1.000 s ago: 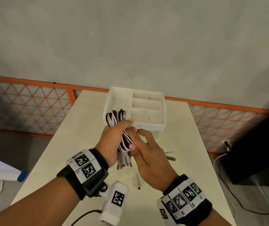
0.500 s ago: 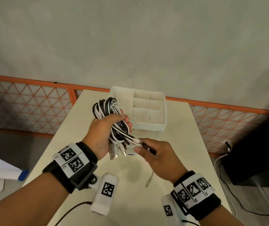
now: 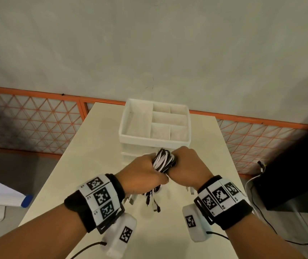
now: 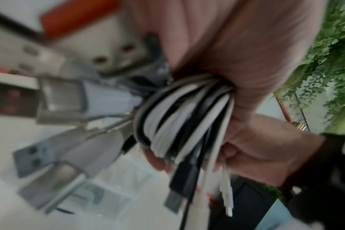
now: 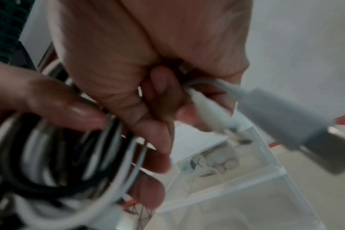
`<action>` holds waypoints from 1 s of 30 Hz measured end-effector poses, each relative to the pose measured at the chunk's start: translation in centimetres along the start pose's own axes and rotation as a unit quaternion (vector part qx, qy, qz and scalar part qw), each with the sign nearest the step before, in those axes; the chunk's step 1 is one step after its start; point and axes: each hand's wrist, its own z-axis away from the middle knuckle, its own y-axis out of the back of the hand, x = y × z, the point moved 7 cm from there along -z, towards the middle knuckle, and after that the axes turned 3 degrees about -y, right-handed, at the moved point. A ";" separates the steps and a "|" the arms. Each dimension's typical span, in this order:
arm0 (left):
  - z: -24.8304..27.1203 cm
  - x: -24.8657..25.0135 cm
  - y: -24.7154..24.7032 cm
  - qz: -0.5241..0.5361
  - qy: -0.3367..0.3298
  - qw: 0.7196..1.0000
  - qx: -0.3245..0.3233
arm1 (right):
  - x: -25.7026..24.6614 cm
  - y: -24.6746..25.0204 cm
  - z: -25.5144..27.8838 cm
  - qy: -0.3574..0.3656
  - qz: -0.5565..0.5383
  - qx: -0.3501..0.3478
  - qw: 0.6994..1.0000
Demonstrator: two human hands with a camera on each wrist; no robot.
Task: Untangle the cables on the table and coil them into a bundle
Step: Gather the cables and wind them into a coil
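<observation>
Cables point(image 3: 163, 160) — black and white, looped into 1 bundle — sit above the tabletop point(image 3: 97, 146), just in front of the white divided box point(image 3: 155, 126). Left hand point(image 3: 142, 174) curls its fingers round the coils; right hand point(image 3: 188, 165) grips them from the other side. Loose plug ends point(image 3: 152, 200) dangle below — 1 grey plug point(image 5: 282, 112) juts from the right fist.

Both hands point(image 3: 165, 171) have closed together around the cable bundle point(image 3: 163, 160).
</observation>
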 end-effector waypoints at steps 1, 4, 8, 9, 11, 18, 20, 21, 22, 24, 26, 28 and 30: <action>-0.2 -0.2 -0.1 0.011 0.003 1.000 0.012 | -0.2 0.2 0.0 0.003 -0.015 0.010 1.000; -0.4 -0.5 -0.1 0.064 -0.001 0.997 0.051 | -1.0 0.7 0.3 0.014 -0.082 0.028 0.996; -0.4 -1.1 1.7 0.152 0.010 0.978 0.145 | -0.3 1.5 0.7 -0.012 -0.214 0.048 0.976; -0.3 -1.4 2.3 0.183 0.018 0.969 0.163 | -0.1 1.9 0.9 -0.019 -0.244 0.055 0.968; -0.2 -1.9 3.3 0.263 0.031 0.948 0.177 | 0.6 2.7 1.4 -0.023 -0.288 0.060 0.955; -0.3 -1.1 2.7 0.335 -0.011 0.933 0.128 | -1.2 1.8 2.4 0.013 -0.353 0.087 0.932; -0.2 -0.7 2.1 0.349 -0.019 0.929 0.124 | -2.2 0.9 2.6 0.031 -0.325 0.121 0.937; -0.2 -0.4 1.8 0.358 -0.020 0.926 0.119 | -2.6 0.4 2.6 0.032 -0.310 0.134 0.941; -0.1 -0.2 1.7 0.367 -0.021 0.923 0.113 | -2.8 0.0 2.6 0.028 -0.300 0.144 0.943; 0.0 -0.1 1.8 0.379 -0.022 0.918 0.113 | -3.0 -0.5 2.5 0.037 -0.292 0.142 0.945; 0.1 -0.2 2.1 0.378 -0.024 0.917 0.123 | -3.6 -0.6 2.4 0.067 -0.257 0.106 0.958; 0.1 -0.4 2.3 0.374 -0.026 0.917 0.133 | -4.1 -0.5 2.7 0.102 -0.202 0.087 0.970; 0.2 -0.1 2.2 0.373 -0.034 0.918 0.131 | -4.2 0.2 2.9 0.121 -0.187 0.119 0.968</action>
